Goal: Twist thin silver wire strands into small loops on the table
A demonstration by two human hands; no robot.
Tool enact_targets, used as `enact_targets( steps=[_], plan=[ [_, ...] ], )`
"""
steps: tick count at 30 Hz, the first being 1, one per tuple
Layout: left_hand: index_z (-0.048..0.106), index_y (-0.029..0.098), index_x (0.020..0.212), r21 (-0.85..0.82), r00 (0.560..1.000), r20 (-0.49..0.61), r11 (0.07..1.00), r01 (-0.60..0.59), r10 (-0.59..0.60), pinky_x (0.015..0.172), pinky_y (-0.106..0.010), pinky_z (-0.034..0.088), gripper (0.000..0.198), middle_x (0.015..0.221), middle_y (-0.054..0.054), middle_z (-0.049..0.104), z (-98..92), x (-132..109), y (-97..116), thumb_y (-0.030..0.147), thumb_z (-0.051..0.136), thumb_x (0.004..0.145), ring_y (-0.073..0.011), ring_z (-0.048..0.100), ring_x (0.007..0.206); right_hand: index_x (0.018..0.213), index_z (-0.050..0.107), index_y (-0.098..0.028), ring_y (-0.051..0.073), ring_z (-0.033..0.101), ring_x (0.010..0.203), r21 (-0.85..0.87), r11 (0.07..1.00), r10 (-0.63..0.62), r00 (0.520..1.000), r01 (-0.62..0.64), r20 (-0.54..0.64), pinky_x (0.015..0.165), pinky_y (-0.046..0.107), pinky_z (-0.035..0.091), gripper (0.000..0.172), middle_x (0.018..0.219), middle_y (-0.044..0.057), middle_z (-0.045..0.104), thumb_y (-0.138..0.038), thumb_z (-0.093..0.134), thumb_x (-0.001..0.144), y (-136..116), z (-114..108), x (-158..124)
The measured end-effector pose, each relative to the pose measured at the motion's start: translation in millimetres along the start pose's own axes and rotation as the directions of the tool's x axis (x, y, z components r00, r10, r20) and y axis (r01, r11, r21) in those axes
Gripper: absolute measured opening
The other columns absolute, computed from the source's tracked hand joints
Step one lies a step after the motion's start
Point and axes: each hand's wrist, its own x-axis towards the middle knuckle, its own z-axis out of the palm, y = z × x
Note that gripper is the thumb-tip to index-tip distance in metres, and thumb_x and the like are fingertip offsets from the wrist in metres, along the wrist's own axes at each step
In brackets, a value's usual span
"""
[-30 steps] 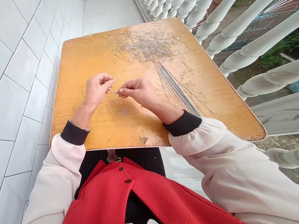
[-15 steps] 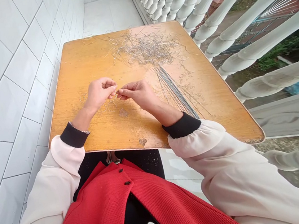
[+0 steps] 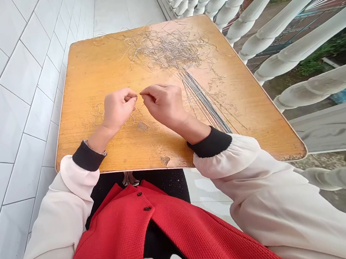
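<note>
Landmark: the orange-brown wooden table top (image 3: 162,147), its veneer chipped in two small patches near the edge closest to the person.

Left hand: the left hand (image 3: 119,108) is above the middle of the table top, its fingers curled tight and closed in a narrow pinch on a thin wire (image 3: 137,96).

Right hand: the right hand (image 3: 165,105) is just beside the left hand, toward the table top's right side, with its thumb and forefinger (image 3: 145,91) pinched narrowly at the same spot. The wire is so fine that they seem to share one piece, though I can't be sure.

Wire on the table: one tangled heap of wire (image 3: 166,48) lies toward the far edge of the table top. One bundle of straight dark wires (image 3: 204,100) runs from the heap toward the near edge. Small wire loops (image 3: 98,114) lie left of the left hand, and one more wire loop (image 3: 130,120) lies below the hands; the left group is too tangled to count.

Clothing: two black cuffs (image 3: 87,155) end two cream sleeves (image 3: 255,186). A red knit vest (image 3: 142,242) shows two dark buttons (image 3: 139,193).

Around: a white tiled wall (image 3: 15,102) runs along the table top's left side, and a white balustrade (image 3: 273,20) runs along its right.
</note>
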Motion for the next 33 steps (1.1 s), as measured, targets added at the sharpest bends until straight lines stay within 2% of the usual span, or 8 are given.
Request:
enact_targets(
  steps=[4, 7, 12, 16, 22, 27, 30, 33],
  plan=[
    [0.067, 0.018, 0.072, -0.102, 0.999, -0.028, 0.994, 0.042, -0.045, 0.059, -0.020, 0.047, 0.023, 0.056, 0.007, 0.062, 3.3, 0, 4, 0.002, 0.065, 0.088, -0.0067, 0.062, 0.054, 0.092, 0.072, -0.024, 0.024, 0.074, 0.087, 0.060, 0.998, 0.036, 0.998, -0.034, -0.047, 0.082, 0.038, 0.055, 0.023, 0.091, 0.008, 0.079, -0.024, 0.051, 0.102, -4, 3, 0],
    [0.069, 0.018, 0.074, -0.067, 0.999, -0.038, 0.998, 0.009, -0.011, 0.062, -0.021, 0.048, 0.020, 0.061, 0.006, 0.065, 1.0, 4, 2, 0.002, 0.068, 0.087, -0.0070, 0.062, 0.056, 0.094, 0.072, -0.024, 0.024, 0.074, 0.087, 0.067, 0.997, 0.037, 0.997, -0.032, -0.067, 0.083, 0.038, 0.056, 0.020, 0.095, 0.009, 0.080, -0.025, 0.054, 0.102, -2, 4, 2],
    [0.072, 0.019, 0.077, 0.046, 0.993, 0.002, 0.991, -0.122, 0.122, 0.073, -0.026, 0.051, 0.017, 0.074, 0.002, 0.072, -7.2, 9, -8, 0.004, 0.071, 0.085, -0.0112, 0.067, 0.070, 0.096, 0.076, -0.025, 0.025, 0.075, 0.093, 0.116, 0.993, 0.026, 0.999, -0.024, -0.022, 0.088, 0.040, 0.057, 0.021, 0.097, 0.008, 0.081, -0.027, 0.057, 0.103, 2, 0, 5],
    [0.075, 0.021, 0.085, 0.138, 0.964, 0.036, 0.954, -0.268, 0.265, 0.086, -0.030, 0.053, 0.014, 0.084, 0.000, 0.074, -10.3, 9, -17, 0.008, 0.072, 0.088, -0.0156, 0.071, 0.087, 0.093, 0.078, -0.028, 0.028, 0.076, 0.096, 0.187, 0.980, 0.066, 0.998, -0.064, -0.003, 0.090, 0.043, 0.059, 0.018, 0.092, 0.007, 0.081, -0.031, 0.062, 0.101, 2, -6, 8],
    [0.077, 0.023, 0.097, 0.171, 0.945, 0.081, 0.930, -0.327, 0.317, 0.098, -0.034, 0.053, 0.009, 0.097, -0.004, 0.077, -10.8, 10, -26, 0.016, 0.071, 0.094, -0.0209, 0.073, 0.105, 0.089, 0.080, -0.029, 0.026, 0.076, 0.086, 0.227, 0.967, 0.125, 0.992, -0.118, -0.018, 0.085, 0.042, 0.061, 0.016, 0.083, 0.004, 0.080, -0.027, 0.067, 0.097, 4, -6, 8],
    [0.076, 0.021, 0.100, 0.079, 0.975, 0.072, 0.974, -0.214, 0.209, 0.097, -0.033, 0.054, 0.016, 0.098, -0.003, 0.076, -7.6, 11, -21, 0.011, 0.077, 0.089, -0.0184, 0.073, 0.101, 0.088, 0.080, -0.027, 0.023, 0.075, 0.080, 0.253, 0.953, 0.183, 0.982, -0.167, -0.040, 0.081, 0.039, 0.060, 0.015, 0.081, 0.003, 0.079, -0.026, 0.067, 0.097, 7, -2, 9],
    [0.074, 0.019, 0.103, -0.094, 0.995, 0.100, 0.996, 0.000, 0.009, 0.086, -0.028, 0.056, 0.009, 0.091, -0.002, 0.075, -6.8, 8, -11, 0.019, 0.075, 0.094, -0.0136, 0.073, 0.089, 0.092, 0.080, -0.024, 0.022, 0.074, 0.079, 0.282, 0.939, 0.226, 0.972, -0.199, -0.066, 0.078, 0.037, 0.059, 0.014, 0.083, 0.003, 0.078, -0.027, 0.067, 0.097, 11, 0, 11],
    [0.073, 0.018, 0.099, -0.239, 0.964, 0.222, 0.951, 0.198, -0.145, 0.079, -0.023, 0.055, 0.016, 0.092, -0.003, 0.077, -8.9, 3, -1, 0.031, 0.065, 0.104, -0.0110, 0.073, 0.086, 0.092, 0.080, -0.022, 0.020, 0.072, 0.074, 0.317, 0.921, 0.262, 0.963, -0.228, -0.069, 0.073, 0.036, 0.058, 0.012, 0.082, 0.003, 0.078, -0.027, 0.070, 0.096, 15, 2, 13]
  ],
)
